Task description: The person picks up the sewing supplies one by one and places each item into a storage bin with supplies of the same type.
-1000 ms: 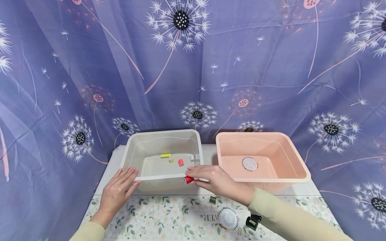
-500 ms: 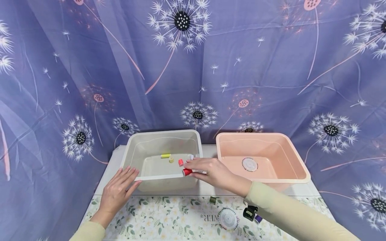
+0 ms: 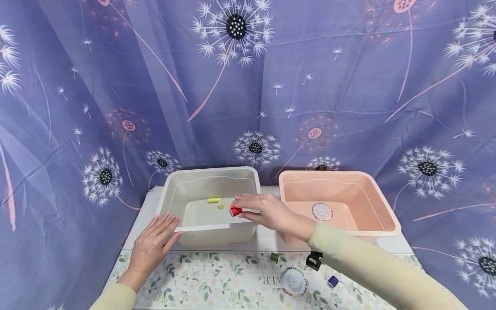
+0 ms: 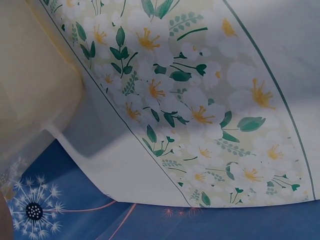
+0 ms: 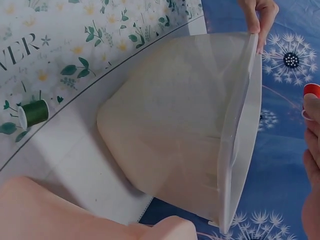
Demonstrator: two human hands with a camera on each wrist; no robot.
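My right hand (image 3: 269,211) pinches a red thread spool (image 3: 235,211) between thumb and fingertips, above the inside of the grey bin (image 3: 217,227). In the right wrist view the same spool (image 5: 312,90) shows at the right edge. A yellow spool (image 3: 213,200) and a pale yellow spool (image 3: 221,204) lie on the bin floor; the right hand hides the floor's right part. At the bin's front left corner, my left hand (image 3: 153,243) holds the rim, thumb outside and fingers over it. The left wrist view shows mostly tablecloth.
A peach bin (image 3: 372,233) to the right contains a wheel of pins (image 3: 322,211). On the flowered mat lie a dark green spool (image 3: 274,257), another pin wheel (image 3: 294,282) and a purple spool (image 3: 332,281). A patterned curtain (image 3: 348,86) hangs behind the bins.
My right hand has carried the red spool from the grey bin's front rim up and left, over its inside. The purple spool has come out from behind the sleeve. The left hand stays put.
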